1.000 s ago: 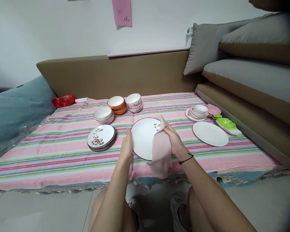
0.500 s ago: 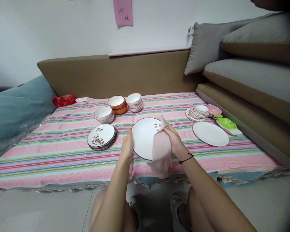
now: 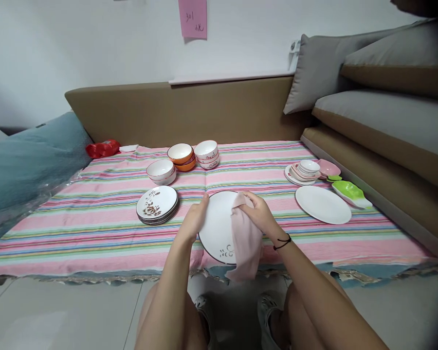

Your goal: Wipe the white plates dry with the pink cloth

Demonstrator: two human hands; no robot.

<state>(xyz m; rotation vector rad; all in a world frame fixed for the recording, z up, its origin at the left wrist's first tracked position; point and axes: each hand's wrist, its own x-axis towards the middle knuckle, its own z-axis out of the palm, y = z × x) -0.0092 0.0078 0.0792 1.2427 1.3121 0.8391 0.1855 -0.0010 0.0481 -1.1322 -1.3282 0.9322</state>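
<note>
I hold a white plate (image 3: 219, 228) with a dark rim above the front edge of the striped cloth (image 3: 95, 233). My left hand (image 3: 195, 218) grips its left rim. My right hand (image 3: 259, 214) presses a pale pink cloth (image 3: 246, 243) against the plate's right side, and the cloth hangs down past the plate. A small brown pattern shows near the plate's lower edge.
A stack of patterned plates (image 3: 156, 205) lies to the left. Behind it are a white bowl (image 3: 161, 171), orange bowls (image 3: 180, 155) and white bowls (image 3: 206, 153). On the right lie a plain white plate (image 3: 323, 204), stacked small dishes (image 3: 302, 171), a pink dish (image 3: 328, 167) and a green dish (image 3: 350, 192). Sofa cushions rise at right.
The plate has turned in my hands: its brown pattern went from the upper right to the lower edge. My left hand shifted up along the rim. The camera tilted slightly.
</note>
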